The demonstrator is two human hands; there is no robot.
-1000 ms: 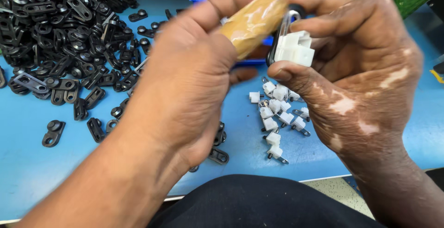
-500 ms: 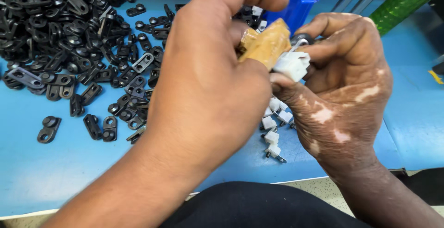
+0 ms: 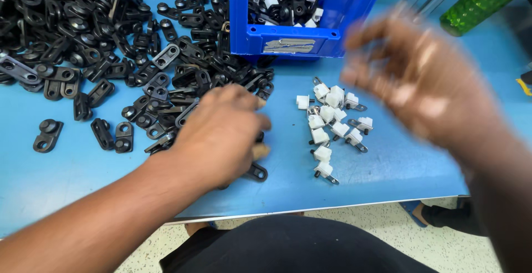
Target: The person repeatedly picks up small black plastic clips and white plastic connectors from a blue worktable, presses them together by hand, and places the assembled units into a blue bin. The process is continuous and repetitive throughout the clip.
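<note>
Both hands have parted since a moment ago: the left hand [image 3: 221,134] now rests, fingers curled, on black brackets [image 3: 166,73] at the pile's near edge. The blurred right hand [image 3: 421,84] hovers open above white clips [image 3: 330,123], lying just right of the left hand on the blue table [image 3: 66,179].

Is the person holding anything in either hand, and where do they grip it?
Left hand rests palm-down on the black parts; any grip is hidden. Right hand is too blurred to tell.
</note>
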